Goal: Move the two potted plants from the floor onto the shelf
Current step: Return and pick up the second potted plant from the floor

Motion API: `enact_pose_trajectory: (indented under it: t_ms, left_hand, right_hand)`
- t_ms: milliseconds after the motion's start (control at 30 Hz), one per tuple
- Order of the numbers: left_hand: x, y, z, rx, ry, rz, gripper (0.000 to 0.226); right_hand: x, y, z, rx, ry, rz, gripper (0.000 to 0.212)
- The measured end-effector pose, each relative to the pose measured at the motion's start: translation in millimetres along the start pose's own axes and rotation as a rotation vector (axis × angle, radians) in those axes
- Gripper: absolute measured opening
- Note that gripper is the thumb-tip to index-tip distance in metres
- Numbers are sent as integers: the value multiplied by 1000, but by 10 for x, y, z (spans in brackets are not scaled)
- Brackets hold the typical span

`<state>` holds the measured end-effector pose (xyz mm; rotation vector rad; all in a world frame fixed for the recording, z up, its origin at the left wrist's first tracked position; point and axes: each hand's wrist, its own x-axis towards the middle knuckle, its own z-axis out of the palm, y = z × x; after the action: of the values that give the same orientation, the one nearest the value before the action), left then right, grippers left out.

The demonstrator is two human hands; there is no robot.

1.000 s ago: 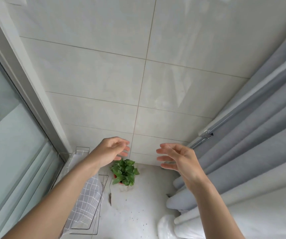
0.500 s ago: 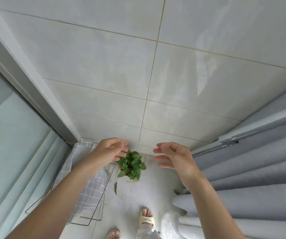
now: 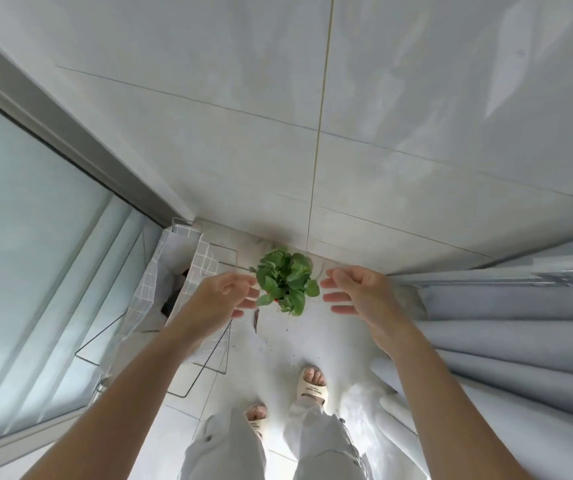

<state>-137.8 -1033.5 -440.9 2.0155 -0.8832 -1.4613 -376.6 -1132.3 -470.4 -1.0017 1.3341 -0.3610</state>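
Note:
One small potted plant with round green leaves stands on the pale floor against the tiled wall; a bit of red pot shows under the leaves. My left hand hovers just left of the leaves, fingers spread and curved, holding nothing. My right hand is held to the right of the plant, palm turned inward, fingers apart, also empty. Both hands are above the plant and do not touch it. A second plant and the shelf are out of sight.
A wire-framed hamper with a grey checked liner stands left of the plant by the glass sliding door. Grey curtains bunch along the right. My feet in pale slippers stand on the floor below.
The view has tipped down, bringing my legs and feet into sight. Both hands have dropped closer to the plant and now flank its leaves.

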Motion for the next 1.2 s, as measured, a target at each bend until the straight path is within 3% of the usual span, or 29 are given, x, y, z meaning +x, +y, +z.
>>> enact_pose_trajectory:
  t_ms: [667, 1000, 1200]
  left_hand:
    - [1448, -2018, 957, -158, -31, -213, 23]
    - [2246, -2848, 1457, -457, 118, -359, 22]
    - [2837, -3377, 1667, -541, 2, -262, 21]
  right_hand:
    - [1252, 2184, 605, 106, 102, 202, 17]
    - [2257, 3249, 1106, 86, 187, 355, 13]
    - [2880, 3546, 1115, -5, 207, 233, 7]
